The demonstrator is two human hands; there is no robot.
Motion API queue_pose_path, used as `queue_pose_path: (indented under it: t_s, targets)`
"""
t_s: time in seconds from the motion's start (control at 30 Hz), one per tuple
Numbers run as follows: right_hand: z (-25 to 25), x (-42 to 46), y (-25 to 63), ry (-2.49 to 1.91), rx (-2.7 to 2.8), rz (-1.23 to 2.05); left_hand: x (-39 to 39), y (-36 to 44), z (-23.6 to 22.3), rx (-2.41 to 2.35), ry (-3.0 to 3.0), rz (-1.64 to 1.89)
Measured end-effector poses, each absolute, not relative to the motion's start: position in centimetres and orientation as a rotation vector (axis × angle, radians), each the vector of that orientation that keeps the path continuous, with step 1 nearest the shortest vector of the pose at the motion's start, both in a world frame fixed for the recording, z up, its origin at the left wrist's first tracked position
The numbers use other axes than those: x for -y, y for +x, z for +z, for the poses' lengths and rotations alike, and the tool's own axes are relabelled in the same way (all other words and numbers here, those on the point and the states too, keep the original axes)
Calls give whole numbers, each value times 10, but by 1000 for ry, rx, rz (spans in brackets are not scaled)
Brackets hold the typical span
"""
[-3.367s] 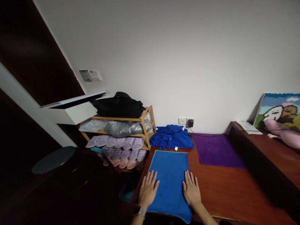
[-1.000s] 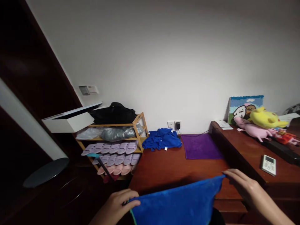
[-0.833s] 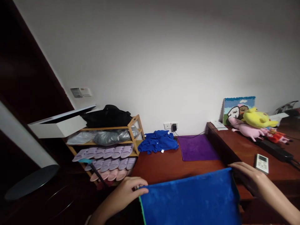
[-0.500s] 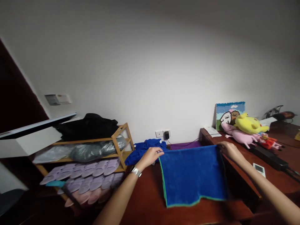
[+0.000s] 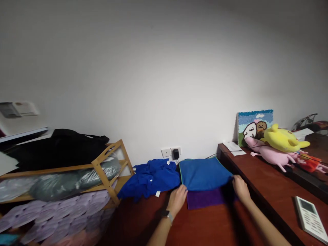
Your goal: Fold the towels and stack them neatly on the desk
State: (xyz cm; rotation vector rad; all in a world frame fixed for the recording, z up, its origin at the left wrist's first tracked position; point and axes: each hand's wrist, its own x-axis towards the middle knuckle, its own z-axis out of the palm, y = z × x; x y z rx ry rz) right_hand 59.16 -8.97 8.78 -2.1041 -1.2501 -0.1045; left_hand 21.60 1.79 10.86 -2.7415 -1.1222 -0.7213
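Observation:
A folded blue towel [image 5: 203,173] with a green edge lies on top of a purple towel [image 5: 205,199] on the dark red table [image 5: 205,225], close to the wall. My left hand [image 5: 177,199] grips its near left corner. My right hand [image 5: 240,187] grips its near right corner. Both arms are stretched far forward. A crumpled heap of blue cloths [image 5: 151,177] lies just left of the towel, beside my left hand.
A wooden shoe rack [image 5: 107,171] with lilac slippers [image 5: 64,215] and a black bag [image 5: 56,147] stands left. A raised ledge [image 5: 258,181] on the right carries plush toys [image 5: 279,147], a picture [image 5: 252,124] and a remote [image 5: 309,215]. A wall socket with charger [image 5: 175,153] sits behind the towels.
My hands lifted the blue towel from the near table, carried it forward hanging between them, and laid it folded on the purple towel. The view moved closer to the wall.

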Motion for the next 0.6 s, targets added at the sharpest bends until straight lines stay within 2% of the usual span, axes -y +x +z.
queue_pose_path:
  t_s: [0.1,0.2,0.4,0.6]
  targets:
    - [29,99,586,-2091,1232,-18,-2,219,53,1157,-2704,-663]
    - [-6,103,593,-2031,1255,18,3,218,23,1211,-2632,-637]
    - [-40,116,609,-2012,1279,35,-1,214,19,1038,-2644,-618]
    - [-78,151,618,-1983,1247,-84,25,194,16,929,-2712,-693]
